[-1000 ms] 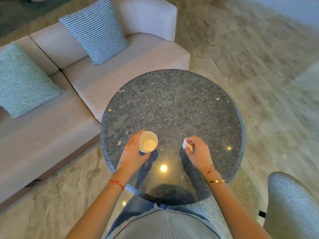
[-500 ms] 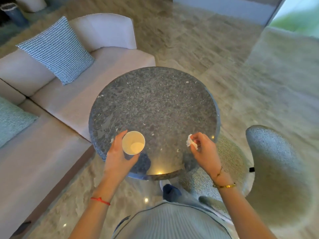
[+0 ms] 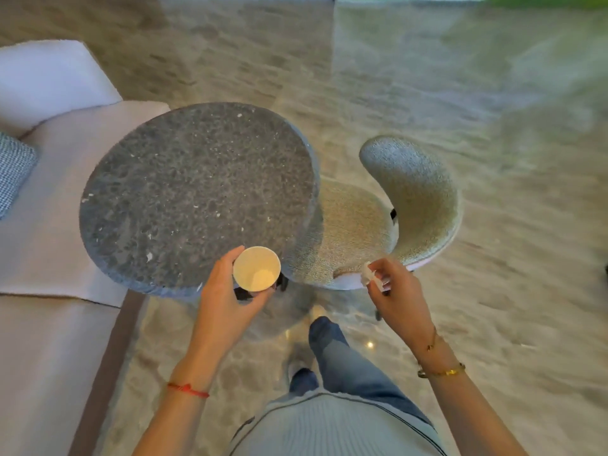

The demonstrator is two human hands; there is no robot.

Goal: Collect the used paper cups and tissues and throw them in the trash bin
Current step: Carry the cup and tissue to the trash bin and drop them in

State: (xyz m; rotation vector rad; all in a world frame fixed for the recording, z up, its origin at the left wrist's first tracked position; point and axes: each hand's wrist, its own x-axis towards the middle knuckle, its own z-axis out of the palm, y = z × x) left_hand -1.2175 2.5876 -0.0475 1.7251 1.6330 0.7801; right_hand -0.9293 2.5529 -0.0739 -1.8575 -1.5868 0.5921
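Left hand (image 3: 227,297) curled round a paper cup (image 3: 257,268), thumb on its left side, fingers (image 3: 263,292) under its right; cup held upright and mouth up, over the near edge of the round stone counter (image 3: 197,199), just off its rim. Inside the cup, only a pale bottom; contents hard to make out. Cup wall mostly hidden by the hand. Right hand (image 3: 399,299) off the counter, over the floor (image 3: 493,291) near the chair seat, fingers (image 3: 383,284) pinching a small white tissue (image 3: 367,273); most of the tissue buried in the grip, just a crumpled tip showing. Red string (image 3: 187,388) on the left wrist, gold bracelets (image 3: 441,371) on the right. Chair (image 3: 414,192) tucked beside the counter, part of its seat covered by the counter's edge. Sofa (image 3: 49,159) at left cut off by the frame, with only a corner of a checked cushion (image 3: 13,169) visible. Counter base mostly hidden beneath the top and the hands. Legs in jeans (image 3: 345,360) and a blurred foot below. Far floor and upper edge smeared by motion blur.
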